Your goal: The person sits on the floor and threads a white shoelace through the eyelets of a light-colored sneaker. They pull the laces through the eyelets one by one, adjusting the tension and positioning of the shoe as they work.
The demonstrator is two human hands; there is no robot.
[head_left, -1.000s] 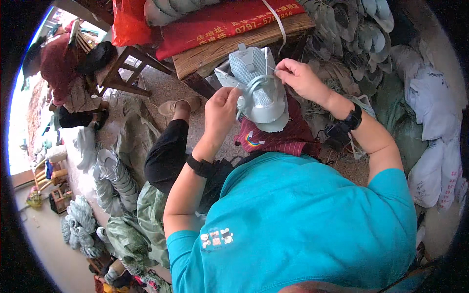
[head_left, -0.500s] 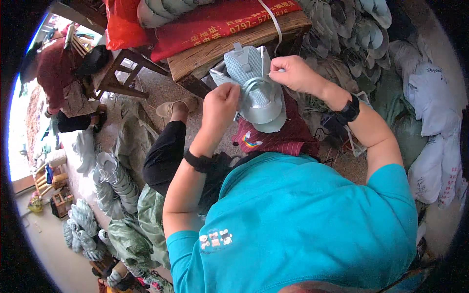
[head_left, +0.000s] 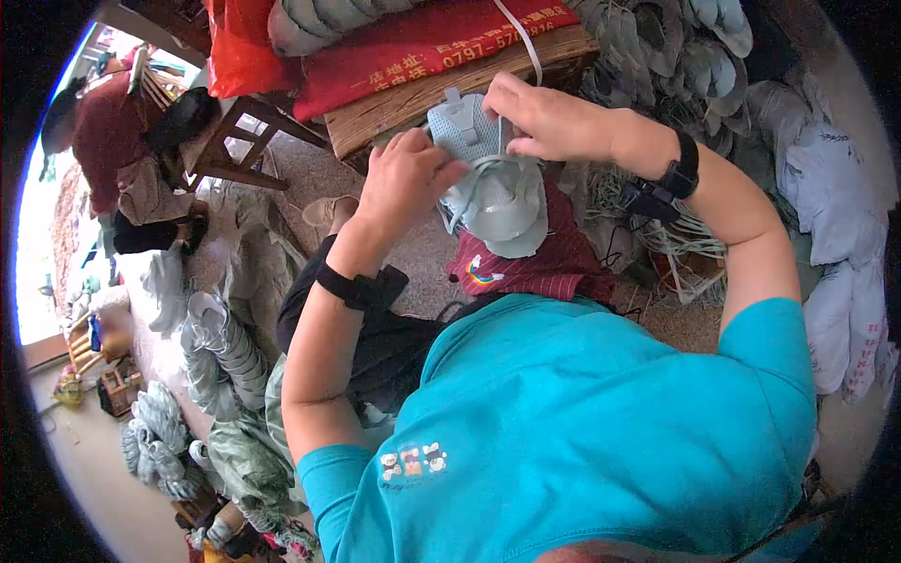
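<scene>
A light grey-blue shoe upper rests toe toward me over my lap, its mesh tongue pointing away. A pale shoelace crosses its throat. My left hand is closed over the left eyelet edge of the upper, thumb toward the lace; its fingertips are partly hidden. From the right, my right hand bends over the tongue's right side, with a strand of lace between thumb and fingers. The right eyelet flap is mostly behind that hand.
Just beyond the upper stands a wooden bench with a red cloth and stacked grey shoe parts. More shoe parts hang in bundles at far right. White sacks line the right; stacked uppers lie left. Another person sits far left.
My hands have moved from pulling at the sides of the throat to reaching over it; the right hand went up and inward, the left hand's fingers rose. The upper stays on my lap.
</scene>
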